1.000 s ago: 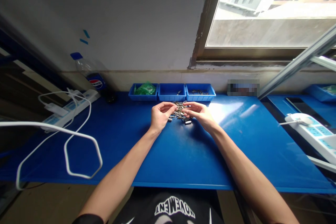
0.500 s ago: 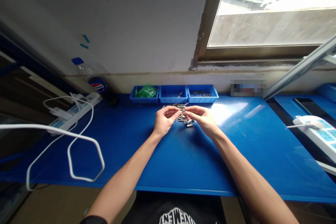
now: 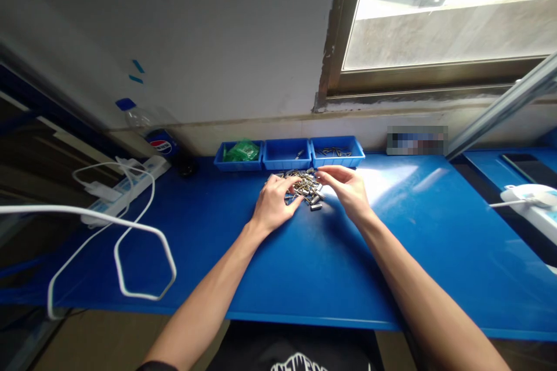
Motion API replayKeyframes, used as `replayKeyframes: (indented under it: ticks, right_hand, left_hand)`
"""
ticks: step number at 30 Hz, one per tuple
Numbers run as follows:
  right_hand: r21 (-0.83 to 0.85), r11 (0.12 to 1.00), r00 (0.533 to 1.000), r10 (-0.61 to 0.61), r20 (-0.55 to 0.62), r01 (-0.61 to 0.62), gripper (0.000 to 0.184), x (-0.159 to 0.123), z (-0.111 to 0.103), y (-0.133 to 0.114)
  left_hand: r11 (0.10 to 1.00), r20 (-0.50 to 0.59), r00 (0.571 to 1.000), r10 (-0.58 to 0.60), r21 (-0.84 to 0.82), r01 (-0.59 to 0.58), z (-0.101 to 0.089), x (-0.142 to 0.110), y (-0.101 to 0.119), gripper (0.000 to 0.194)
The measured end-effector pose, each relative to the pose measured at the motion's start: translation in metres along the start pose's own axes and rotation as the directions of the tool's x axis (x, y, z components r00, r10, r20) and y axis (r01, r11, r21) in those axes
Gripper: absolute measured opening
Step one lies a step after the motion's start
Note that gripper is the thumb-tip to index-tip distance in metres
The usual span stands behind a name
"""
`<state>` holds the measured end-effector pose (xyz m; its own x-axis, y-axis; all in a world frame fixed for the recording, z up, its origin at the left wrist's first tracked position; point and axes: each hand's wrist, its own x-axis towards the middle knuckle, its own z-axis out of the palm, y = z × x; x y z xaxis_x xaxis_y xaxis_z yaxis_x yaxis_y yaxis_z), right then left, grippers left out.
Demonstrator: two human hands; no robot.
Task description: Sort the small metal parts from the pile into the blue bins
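A pile of small metal pieces (image 3: pixel 307 185), thin brassy and dark pins with several silver cylinders, lies on the blue table (image 3: pixel 300 266). My left hand (image 3: pixel 275 202) rests at the pile's left edge, its thumb and fingers apart around some of the pieces. To the right of the pile, my right hand (image 3: pixel 348 190) is raised slightly, thumb and fingertips pinched together. Whatever is in that pinch is too small to make out. Close to me, one silver cylinder (image 3: pixel 315 207) lies at the pile's front edge.
Behind the pile stand three blue bins: the left bin (image 3: pixel 219 164) with a green bag, the middle bin (image 3: pixel 285 164) with a small piece, the right bin (image 3: pixel 339 162) with thin pins. A cola bottle (image 3: pixel 161 142), a power strip (image 3: pixel 102 208) and a looped white cable (image 3: pixel 167 243) are leftward.
My hands were together over the pile and have moved apart. The left has spread its fingers at the left side; the right has shifted right, uncovering more of the pile.
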<state>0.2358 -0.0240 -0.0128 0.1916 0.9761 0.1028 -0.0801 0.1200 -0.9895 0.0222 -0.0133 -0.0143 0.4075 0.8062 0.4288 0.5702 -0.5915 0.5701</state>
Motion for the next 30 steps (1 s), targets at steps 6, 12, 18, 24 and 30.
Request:
replayKeyframes:
  ticks: [6, 12, 18, 24, 30]
  right_hand:
    - [0.003, 0.991, 0.981, -0.13, -0.141, 0.132, 0.05, 0.008, -0.007, 0.008]
    - [-0.045, 0.995, 0.991, -0.097, -0.094, 0.093, 0.041, 0.004, -0.007, 0.005]
    - [-0.06, 0.996, 0.995, -0.076, -0.066, 0.072, 0.033, 0.002, -0.004, 0.003]
    - [-0.065, 0.997, 1.0, -0.031, -0.004, 0.031, 0.028, 0.0, -0.004, 0.004]
    - [-0.08, 0.997, 0.986, 0.013, 0.168, 0.001, 0.036, -0.007, 0.003, -0.004]
  left_hand:
    - [0.987, 0.169, 0.986, -0.012, 0.16, -0.015, -0.004, -0.002, -0.005, 0.03]
    - [0.985, 0.147, 0.989, 0.0, 0.173, -0.026, 0.001, -0.001, -0.011, 0.03]
    - [0.999, -0.012, 1.0, -0.01, -0.032, 0.01, 0.001, 0.0, -0.01, 0.023]
    - [0.813, -0.168, 0.92, -0.355, -0.54, 0.215, 0.002, 0.005, -0.005, 0.015]
    - [0.514, -0.04, 0.86, -0.509, -0.816, 0.266, 0.003, 0.01, -0.003, 0.037]
